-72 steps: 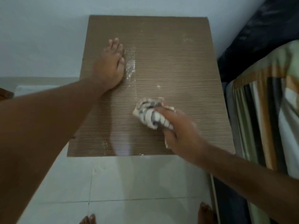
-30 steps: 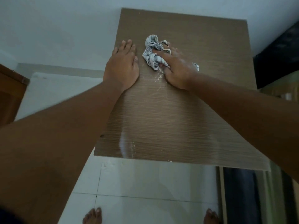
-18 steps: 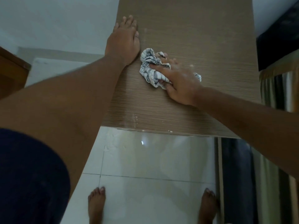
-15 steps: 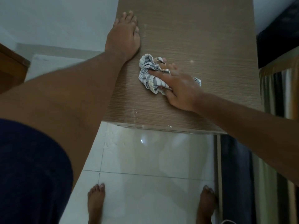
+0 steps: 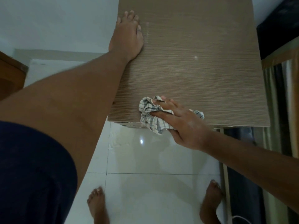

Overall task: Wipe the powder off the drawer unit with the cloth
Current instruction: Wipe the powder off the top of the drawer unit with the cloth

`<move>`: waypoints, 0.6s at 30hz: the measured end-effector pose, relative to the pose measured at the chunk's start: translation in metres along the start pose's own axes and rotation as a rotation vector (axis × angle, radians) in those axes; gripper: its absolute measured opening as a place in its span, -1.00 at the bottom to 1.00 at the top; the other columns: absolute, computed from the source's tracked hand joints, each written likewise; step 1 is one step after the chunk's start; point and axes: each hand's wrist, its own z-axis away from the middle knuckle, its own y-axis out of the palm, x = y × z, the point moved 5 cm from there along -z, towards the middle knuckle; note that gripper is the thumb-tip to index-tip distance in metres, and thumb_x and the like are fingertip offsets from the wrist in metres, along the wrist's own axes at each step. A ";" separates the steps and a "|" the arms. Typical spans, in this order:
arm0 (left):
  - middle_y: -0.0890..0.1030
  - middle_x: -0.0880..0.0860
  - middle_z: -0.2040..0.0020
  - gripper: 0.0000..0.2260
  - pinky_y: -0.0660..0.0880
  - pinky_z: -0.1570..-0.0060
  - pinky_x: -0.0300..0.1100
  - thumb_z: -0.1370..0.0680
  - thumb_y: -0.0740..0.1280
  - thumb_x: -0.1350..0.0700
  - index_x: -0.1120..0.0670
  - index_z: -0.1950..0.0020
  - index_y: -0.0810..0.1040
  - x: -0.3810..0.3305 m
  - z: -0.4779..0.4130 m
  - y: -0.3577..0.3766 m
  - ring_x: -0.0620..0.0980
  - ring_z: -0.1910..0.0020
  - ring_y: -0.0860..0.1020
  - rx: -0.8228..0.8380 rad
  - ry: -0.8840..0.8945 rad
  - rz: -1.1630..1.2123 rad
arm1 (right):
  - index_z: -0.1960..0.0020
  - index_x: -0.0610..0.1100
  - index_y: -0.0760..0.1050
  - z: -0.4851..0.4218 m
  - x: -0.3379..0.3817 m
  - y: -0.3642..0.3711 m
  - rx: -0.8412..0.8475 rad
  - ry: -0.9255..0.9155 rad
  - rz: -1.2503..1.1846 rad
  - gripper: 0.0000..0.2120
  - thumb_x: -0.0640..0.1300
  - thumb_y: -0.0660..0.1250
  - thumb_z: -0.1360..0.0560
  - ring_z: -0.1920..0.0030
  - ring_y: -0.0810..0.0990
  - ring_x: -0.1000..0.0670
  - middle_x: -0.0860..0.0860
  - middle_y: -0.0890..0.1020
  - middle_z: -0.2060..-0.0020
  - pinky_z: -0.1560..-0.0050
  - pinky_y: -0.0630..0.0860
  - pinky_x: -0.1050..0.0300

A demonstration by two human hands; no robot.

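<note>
The drawer unit's wood-grain top (image 5: 202, 70) fills the upper middle of the head view. My left hand (image 5: 127, 34) lies flat on its left edge, fingers straight. My right hand (image 5: 182, 125) presses the crumpled checked cloth (image 5: 150, 115) against the top's front edge with fingers stretched out; part of the cloth hangs over the edge. A faint powder streak (image 5: 147, 31) shows beside my left hand, and a small white speck (image 5: 195, 57) sits mid-top. Some powder (image 5: 119, 138) lies on the floor below the front edge.
Glossy white floor tiles (image 5: 145, 159) run in front of the unit, with my bare feet (image 5: 98, 206) on them. A striped bed cover (image 5: 284, 94) is close on the right. Brown wooden furniture (image 5: 9, 75) stands at the far left.
My right hand has dragged the cloth from the upper middle of the top toward me, down to the front edge. My left hand has stayed flat on the left side.
</note>
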 end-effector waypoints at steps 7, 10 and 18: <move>0.23 0.16 -0.61 -0.57 -0.05 -0.60 -0.04 -0.69 0.05 0.17 0.20 -0.56 0.30 0.003 -0.003 -0.004 0.10 -0.62 0.11 0.005 -0.002 0.097 | -0.36 -0.23 0.52 0.025 0.024 0.015 0.016 -0.113 -0.105 -0.57 -0.33 0.20 -0.51 -0.54 0.26 -0.13 -0.12 0.41 -0.47 -0.53 0.23 -0.12; 0.30 0.19 -0.58 -0.61 0.04 -0.58 -0.11 -0.70 0.07 0.19 0.21 -0.51 0.39 0.011 -0.005 -0.010 0.13 -0.60 0.18 0.012 0.049 0.172 | -0.31 -0.26 0.55 0.036 0.032 0.016 0.065 -0.185 -0.186 -0.60 -0.39 0.24 -0.50 -0.50 0.34 -0.13 -0.15 0.49 -0.41 -0.52 0.24 -0.17; 0.53 0.30 -0.36 -0.62 0.36 -0.35 -0.08 -0.73 0.03 0.13 0.28 -0.45 0.40 0.048 -0.013 -0.001 0.22 -0.37 0.48 -0.133 -0.338 0.352 | -0.18 -0.32 0.58 -0.047 -0.025 -0.068 -0.397 0.125 -0.433 -0.68 -0.29 0.15 -0.54 -0.28 0.51 0.17 -0.02 0.59 -0.18 -0.30 0.42 0.22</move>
